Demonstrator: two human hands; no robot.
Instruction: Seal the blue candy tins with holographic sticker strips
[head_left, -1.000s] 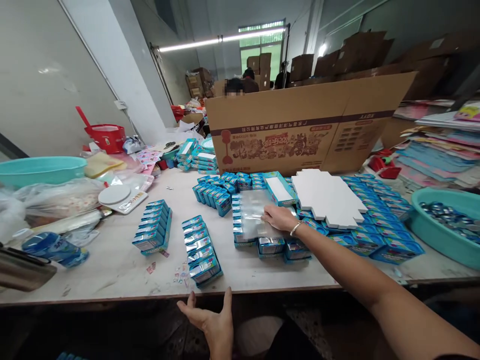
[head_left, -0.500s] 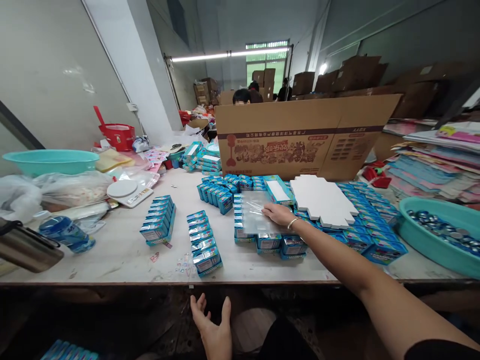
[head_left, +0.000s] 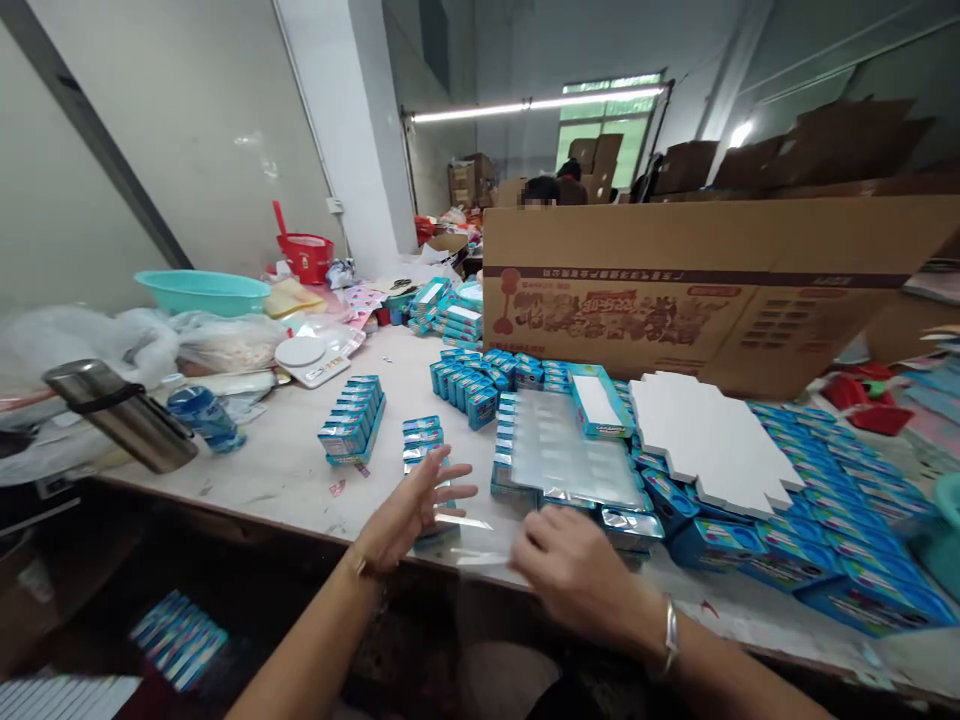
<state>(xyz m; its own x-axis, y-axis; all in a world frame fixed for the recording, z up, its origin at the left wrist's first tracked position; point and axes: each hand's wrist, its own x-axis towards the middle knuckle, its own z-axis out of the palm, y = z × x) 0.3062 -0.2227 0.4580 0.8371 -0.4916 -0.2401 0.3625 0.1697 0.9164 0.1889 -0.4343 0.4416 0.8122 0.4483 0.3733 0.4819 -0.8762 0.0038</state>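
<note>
My left hand (head_left: 409, 505) is open with its fingers spread, in front of a short row of blue small boxes (head_left: 422, 432) that it partly hides. To its right, my right hand (head_left: 574, 565) is closed, slightly blurred, at the table's front edge. A clear plastic bag (head_left: 480, 558), thin and hard to make out, hangs from its fingers towards the left hand. Beyond the right hand, a flat stack of clear plastic bags (head_left: 562, 450) lies on top of blue boxes. Another row of blue boxes (head_left: 352, 418) stands in a tray to the left.
White flat card pieces (head_left: 709, 440) and a blue open tray (head_left: 600, 400) rest on boxes at the right. Behind stands a large cardboard carton (head_left: 675, 300). A steel flask (head_left: 124, 415), a blue bottle (head_left: 206, 420) and a white scale (head_left: 315, 362) are on the left.
My right hand has come back from the stack of bags to the table's edge with a clear bag. My left hand has risen over the edge. The view has swung left.
</note>
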